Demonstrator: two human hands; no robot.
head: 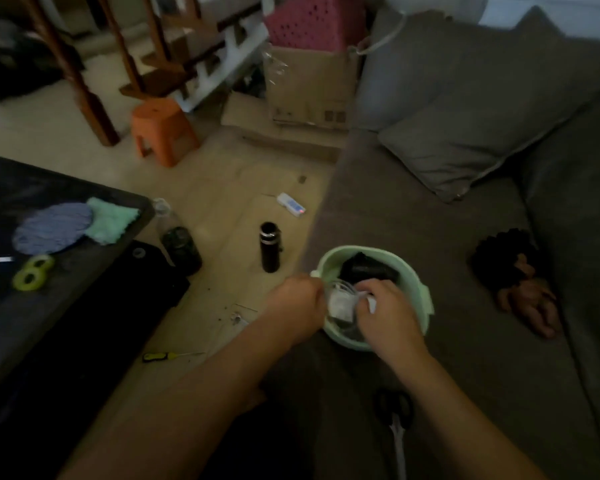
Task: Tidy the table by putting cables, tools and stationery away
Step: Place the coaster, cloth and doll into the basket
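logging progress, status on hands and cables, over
Both busy: left hand and right hand grip white cable at basin. Screwdriver on floor, scissors on sofa, not put away. Nothing in the way.

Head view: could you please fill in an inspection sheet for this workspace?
Surface: dark table, left, holds a green cloth and a yellow-green ringed object.
Job's things: green basin on the sofa; yellow screwdriver on the floor; scissors on sofa.
Clutter: black flask, plastic bottle, on floor.
Grippers: left hand curled at basin rim, hold unclear; right hand grips white cable bundle in basin.
Cables: white power strip on floor.
Surroundings: orange stool, cardboard box, cushion.
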